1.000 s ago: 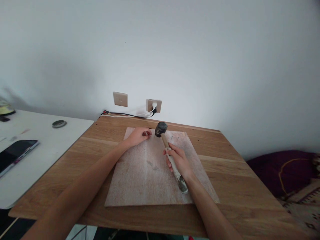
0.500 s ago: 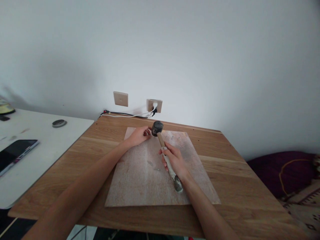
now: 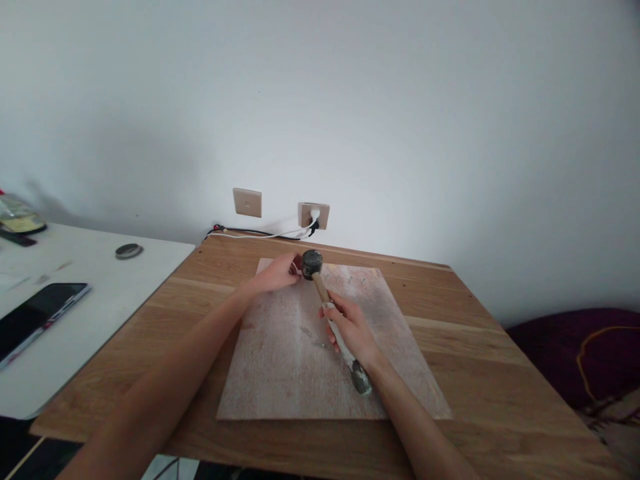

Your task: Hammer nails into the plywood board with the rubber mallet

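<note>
Head view. The right hand (image 3: 351, 328) forms a closed grip around the wooden handle of a hammer (image 3: 330, 313); the dark head lies ahead of the grip, low over the far edge of a pale board (image 3: 280, 360), and the worn butt of the handle projects behind the grip toward the wrist. The left hand (image 3: 278, 273) rests on the board just left of the hammer head, its fingertips pinched together right beside it. Whatever the fingertips pinch is too small and too blurred to make out, so whether this grip holds anything cannot be told. Faint marks on the board, left of the right grip, are likewise unclear.

The board lies flat on a wooden bench (image 3: 475, 373), whose near edge is cut off by the frame, as are both forearms. Beyond the grips, a plain white wall carries a switch plate (image 3: 247, 202) and a socket (image 3: 313, 215) with a white plug; cables (image 3: 250, 233) run along the bench's far edge. Far left of the grips stands a white bench (image 3: 100, 293) with a dark tablet (image 3: 37, 313), partly cut off, and a small round lid (image 3: 129, 251). Far right, a dark purple cushion (image 3: 575, 353) is only partly in frame.
</note>
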`<action>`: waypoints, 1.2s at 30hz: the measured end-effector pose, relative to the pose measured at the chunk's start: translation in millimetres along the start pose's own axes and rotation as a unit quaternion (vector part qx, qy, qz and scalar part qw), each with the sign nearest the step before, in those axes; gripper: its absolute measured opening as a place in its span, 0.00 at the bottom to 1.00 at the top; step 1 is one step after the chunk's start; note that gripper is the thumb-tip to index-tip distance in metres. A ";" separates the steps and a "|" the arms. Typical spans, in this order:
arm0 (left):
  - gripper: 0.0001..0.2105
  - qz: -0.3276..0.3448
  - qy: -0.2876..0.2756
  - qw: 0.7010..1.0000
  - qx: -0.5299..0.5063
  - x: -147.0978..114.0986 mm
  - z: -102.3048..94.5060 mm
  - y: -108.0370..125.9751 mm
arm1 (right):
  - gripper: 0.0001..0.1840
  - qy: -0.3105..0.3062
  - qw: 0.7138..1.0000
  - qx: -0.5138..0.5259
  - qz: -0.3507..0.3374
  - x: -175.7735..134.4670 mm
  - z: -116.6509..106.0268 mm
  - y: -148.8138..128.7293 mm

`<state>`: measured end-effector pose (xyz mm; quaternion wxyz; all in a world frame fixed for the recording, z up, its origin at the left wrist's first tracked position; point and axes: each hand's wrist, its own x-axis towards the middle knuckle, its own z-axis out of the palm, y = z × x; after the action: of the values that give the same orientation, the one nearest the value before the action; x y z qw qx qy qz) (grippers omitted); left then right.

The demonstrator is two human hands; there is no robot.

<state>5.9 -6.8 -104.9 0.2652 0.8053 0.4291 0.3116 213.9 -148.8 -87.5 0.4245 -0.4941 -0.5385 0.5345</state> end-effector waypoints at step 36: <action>0.10 0.073 0.006 0.987 0.140 -23.8 -8.0 4.4 | 0.16 0.042 0.997 0.061 0.019 1.5 -9.8 2.4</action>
<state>-8.1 -28.1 -103.0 0.1237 0.8619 0.4099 0.2716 223.5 -145.9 -89.4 0.4656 -0.4995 -0.4775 0.5529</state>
